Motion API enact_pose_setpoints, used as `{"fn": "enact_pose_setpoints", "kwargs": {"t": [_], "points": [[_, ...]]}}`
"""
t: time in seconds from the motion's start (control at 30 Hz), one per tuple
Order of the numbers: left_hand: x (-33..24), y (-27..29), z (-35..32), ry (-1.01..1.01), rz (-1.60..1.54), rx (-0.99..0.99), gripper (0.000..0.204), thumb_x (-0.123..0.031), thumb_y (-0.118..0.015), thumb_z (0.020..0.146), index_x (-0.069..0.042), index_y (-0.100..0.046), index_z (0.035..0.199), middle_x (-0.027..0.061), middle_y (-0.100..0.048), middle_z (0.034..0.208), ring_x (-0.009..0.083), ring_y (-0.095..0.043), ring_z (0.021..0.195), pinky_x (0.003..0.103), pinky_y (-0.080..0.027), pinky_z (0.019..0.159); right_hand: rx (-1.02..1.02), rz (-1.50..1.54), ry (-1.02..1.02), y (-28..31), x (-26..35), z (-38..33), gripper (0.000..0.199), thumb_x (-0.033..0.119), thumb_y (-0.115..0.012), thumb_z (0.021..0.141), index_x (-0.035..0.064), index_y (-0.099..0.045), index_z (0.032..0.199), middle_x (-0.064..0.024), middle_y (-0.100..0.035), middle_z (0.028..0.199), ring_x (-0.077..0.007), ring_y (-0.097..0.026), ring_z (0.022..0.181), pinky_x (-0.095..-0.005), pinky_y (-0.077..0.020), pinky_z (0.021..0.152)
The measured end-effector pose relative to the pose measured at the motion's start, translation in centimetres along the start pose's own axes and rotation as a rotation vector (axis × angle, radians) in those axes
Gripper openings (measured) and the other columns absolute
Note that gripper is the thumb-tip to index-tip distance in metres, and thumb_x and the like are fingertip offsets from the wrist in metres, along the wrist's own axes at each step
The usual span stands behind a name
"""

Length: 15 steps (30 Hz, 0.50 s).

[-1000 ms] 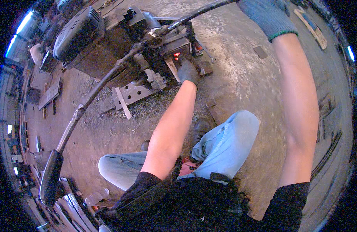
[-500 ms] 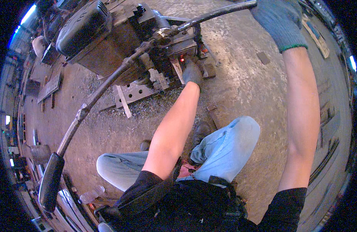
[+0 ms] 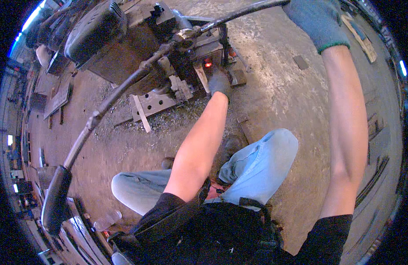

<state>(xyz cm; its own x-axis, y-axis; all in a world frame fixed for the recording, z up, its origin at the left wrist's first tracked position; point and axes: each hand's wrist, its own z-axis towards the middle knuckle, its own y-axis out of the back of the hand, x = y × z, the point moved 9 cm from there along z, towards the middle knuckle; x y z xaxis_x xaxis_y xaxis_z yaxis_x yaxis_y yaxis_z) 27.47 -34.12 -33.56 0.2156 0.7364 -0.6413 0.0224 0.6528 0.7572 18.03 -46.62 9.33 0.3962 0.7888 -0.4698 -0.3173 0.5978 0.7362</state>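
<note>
R hand [image 3: 320, 17], gloved, clamped on long lever [image 3: 239, 12] up high for leverage. L hand [image 3: 220, 82], gloved, at glowing workpiece [image 3: 208, 64] in press [image 3: 186, 48]; grip unclear, prob. steadying it.

Light: daylight, fairly bright and even on the concrete floor [image 3: 274, 92].
Sources: blue-white openings glare along the left and right rim.
Shadows: soft, dark under the machine [image 3: 124, 48].
Glow: small red-orange spot at the machine's front.
Distortion: strong fisheye, black corners, the lever [image 3: 124, 88] bowed.
Sharpness: centre clear, rim smeared.
</note>
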Motion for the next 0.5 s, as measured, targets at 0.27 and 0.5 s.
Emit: {"fn": "enact_pose_setpoints", "kwargs": {"t": [0.27, 0.5], "points": [[5.5, 1.7, 5.8, 0.044, -0.146, -0.045, 0.035, -0.027, -0.054, 0.096, -0.008, -0.052, 0.125, 0.0210, -0.073, 0.102, 0.0382, -0.072, 0.093, 0.048, -0.058, 0.074, -0.229, -0.224, 0.163, 4.9, 3.0, 1.4, 0.016, 0.008, -0.059, 0.076, 0.0071, -0.071, 0.087, -0.0172, -0.067, 0.088, -0.0305, -0.065, 0.076, -0.0443, -0.0526, 0.058], [7.8, -1.4, 2.7, 0.258, -0.179, 0.099, 0.038, -0.025, -0.053, 0.096, -0.009, -0.047, 0.131, 0.0188, -0.073, 0.103, 0.0368, -0.073, 0.091, 0.049, -0.058, 0.072, -0.174, 0.096, -0.026, 2.1, 1.1, 0.4, 0.019, 0.007, -0.059, 0.075, 0.0032, -0.072, 0.089, -0.0195, -0.070, 0.092, -0.0322, -0.070, 0.087, -0.0431, -0.0561, 0.073]]}}
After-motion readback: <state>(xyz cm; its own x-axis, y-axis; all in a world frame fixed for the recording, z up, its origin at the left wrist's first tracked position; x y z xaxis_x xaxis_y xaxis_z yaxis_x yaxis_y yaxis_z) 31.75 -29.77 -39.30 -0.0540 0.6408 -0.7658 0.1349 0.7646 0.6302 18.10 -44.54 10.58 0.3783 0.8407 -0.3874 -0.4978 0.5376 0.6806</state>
